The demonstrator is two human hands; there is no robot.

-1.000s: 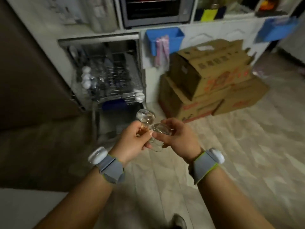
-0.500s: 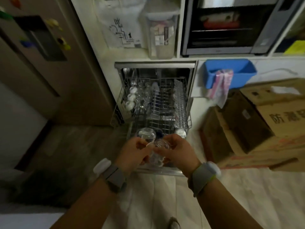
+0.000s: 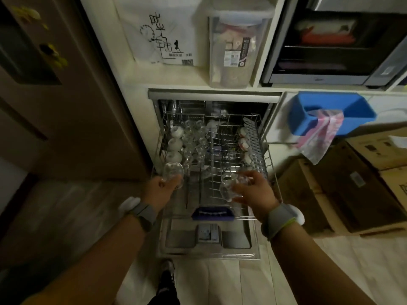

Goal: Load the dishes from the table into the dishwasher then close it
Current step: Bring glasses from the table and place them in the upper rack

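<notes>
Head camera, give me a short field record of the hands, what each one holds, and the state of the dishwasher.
left hand: grips one clear glass over the rack's left front corner
right hand: grips clear glasses over the rack's right front; their number is unclear
dishwasher door: open, lying flat
rack: pulled out, white cups and glassware along the left, cups on the right
nearby: blue bin on the wall, cardboard boxes at right
</notes>
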